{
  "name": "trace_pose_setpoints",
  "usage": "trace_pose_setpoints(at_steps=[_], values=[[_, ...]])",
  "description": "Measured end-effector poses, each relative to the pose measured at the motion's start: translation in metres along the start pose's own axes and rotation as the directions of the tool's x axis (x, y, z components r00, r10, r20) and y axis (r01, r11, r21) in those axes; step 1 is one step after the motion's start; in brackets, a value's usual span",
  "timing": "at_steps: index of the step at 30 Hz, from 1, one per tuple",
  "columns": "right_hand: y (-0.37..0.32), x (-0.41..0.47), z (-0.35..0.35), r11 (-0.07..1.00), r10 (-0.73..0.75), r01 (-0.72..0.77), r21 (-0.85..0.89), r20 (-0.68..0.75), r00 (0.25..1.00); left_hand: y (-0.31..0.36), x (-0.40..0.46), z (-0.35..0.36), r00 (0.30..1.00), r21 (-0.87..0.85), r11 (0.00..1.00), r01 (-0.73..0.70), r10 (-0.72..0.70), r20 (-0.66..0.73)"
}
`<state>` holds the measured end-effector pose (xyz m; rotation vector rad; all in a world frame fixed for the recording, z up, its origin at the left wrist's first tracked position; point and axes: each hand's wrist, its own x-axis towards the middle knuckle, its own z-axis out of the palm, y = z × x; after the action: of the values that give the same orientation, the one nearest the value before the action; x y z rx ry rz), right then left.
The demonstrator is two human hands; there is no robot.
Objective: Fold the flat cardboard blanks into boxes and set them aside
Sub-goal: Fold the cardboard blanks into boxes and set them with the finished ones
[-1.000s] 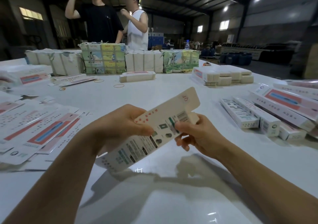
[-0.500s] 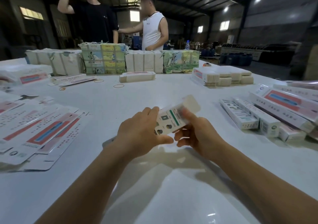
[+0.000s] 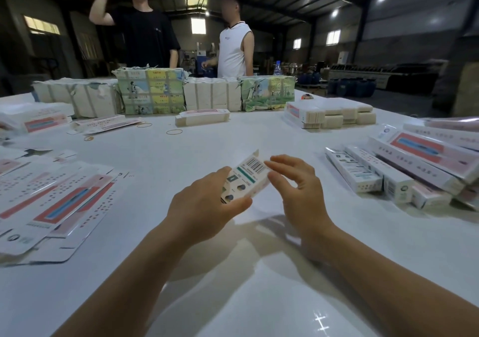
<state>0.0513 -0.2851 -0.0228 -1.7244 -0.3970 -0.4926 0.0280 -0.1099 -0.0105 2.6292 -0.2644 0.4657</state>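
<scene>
In the head view, the box (image 3: 245,180) is held above the white table (image 3: 160,160), gripped by the left hand (image 3: 207,207) with the thumb beneath and the fingers over its near end. The right hand (image 3: 302,194), which pinched the far end half a second ago, is now lifted away, its fingers loosely spread and apparently touching nothing. The barcode face is now turned upward. Flat blanks (image 3: 51,202) are spread at left; finished boxes (image 3: 368,173) are piled at right.

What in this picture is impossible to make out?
Head view only:
- Near end of the box: hidden behind the left hand.
- Print on the box: too small to read.
- Right hand: contact with the box unclear.
- Flat blanks: cut off by the left edge.
</scene>
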Motion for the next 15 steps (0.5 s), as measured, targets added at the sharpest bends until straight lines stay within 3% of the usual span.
trace_pose_setpoints(at_steps=[3, 8, 15], values=[[-0.0013, 0.0020, -0.0012, 0.998, 0.045, -0.045, 0.034, 0.017, 0.999, -0.0023, 0.0007, 0.0005, 1.000, -0.012, 1.000, -0.015, 0.015, -0.003], [0.0004, 0.0006, -0.0010, 0.998, -0.039, 0.039, -0.039, 0.003, 0.999, -0.0035, 0.0010, 0.0019, 0.999, -0.002, 0.999, -0.048, 0.048, 0.022], [-0.0027, -0.0002, -0.0037, 0.997, 0.074, -0.079, 0.018, 0.202, 0.977, -0.0006, -0.0026, 0.0055, 0.996, 0.100, 0.991, -0.088, 0.084, 0.041]])
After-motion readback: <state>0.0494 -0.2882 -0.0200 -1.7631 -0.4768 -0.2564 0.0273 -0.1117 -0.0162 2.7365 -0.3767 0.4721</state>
